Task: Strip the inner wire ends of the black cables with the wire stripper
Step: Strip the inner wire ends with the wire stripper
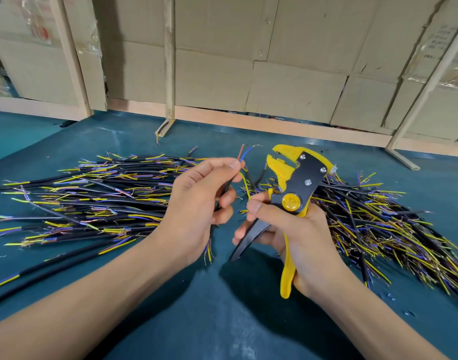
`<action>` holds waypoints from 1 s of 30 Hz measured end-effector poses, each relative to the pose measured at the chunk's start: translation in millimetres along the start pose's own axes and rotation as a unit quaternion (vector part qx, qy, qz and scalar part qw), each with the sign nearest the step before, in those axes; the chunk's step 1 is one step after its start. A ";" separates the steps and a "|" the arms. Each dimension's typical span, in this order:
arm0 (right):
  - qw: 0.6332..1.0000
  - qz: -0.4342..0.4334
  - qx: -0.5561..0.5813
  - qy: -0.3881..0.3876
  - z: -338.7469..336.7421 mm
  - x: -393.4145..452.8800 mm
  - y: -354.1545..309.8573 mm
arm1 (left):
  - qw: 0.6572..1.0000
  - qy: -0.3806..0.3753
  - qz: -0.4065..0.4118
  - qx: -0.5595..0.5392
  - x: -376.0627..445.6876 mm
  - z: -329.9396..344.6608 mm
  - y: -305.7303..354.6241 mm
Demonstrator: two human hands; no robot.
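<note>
Yellow-and-black plastic-and-metal wire stripper [291, 193]: held upright in the right hand [295, 235], fingers curled round its yellow and black handles, toothed head up and parted. The same hand's thumb and forefinger pinch the tip of a thin yellow inner wire [244, 183].

Short black sheathed cable [224, 193]: gripped in the left hand [202, 201], fingers wrapped round the sheath. Its blue and brown inner wires [244, 152] rise past the thumb, bare copper at the tips; the yellow one bends down to the right hand. The cable's lower end pokes out below the palm, its strands too blurred to judge.

Heap of black cables with yellow and blue ends [92, 196]: lying on the teal surface [222, 307], left of the hands.

Second, denser heap of like cables [373, 222]: right of the hands, partly behind the stripper.

Brown cardboard panels in pale wooden frames [248, 61]: standing along the far edge.
</note>
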State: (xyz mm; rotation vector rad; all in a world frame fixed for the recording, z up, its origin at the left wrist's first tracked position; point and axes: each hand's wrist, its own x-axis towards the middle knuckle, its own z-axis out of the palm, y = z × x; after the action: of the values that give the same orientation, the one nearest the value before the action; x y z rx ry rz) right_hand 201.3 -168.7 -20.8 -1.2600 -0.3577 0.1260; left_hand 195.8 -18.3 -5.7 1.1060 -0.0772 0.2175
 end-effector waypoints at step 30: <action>0.975 0.137 0.050 -0.170 3.7 -8.6 -6.4 | 0.987 -0.040 0.086 0.133 17.5 -21.8 15.5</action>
State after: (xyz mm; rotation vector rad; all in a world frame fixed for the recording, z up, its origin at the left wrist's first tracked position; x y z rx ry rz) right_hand 191.4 -169.8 -15.5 -1.1823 -0.4646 0.5947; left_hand 208.6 10.3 1.1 1.3763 -0.2204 0.3461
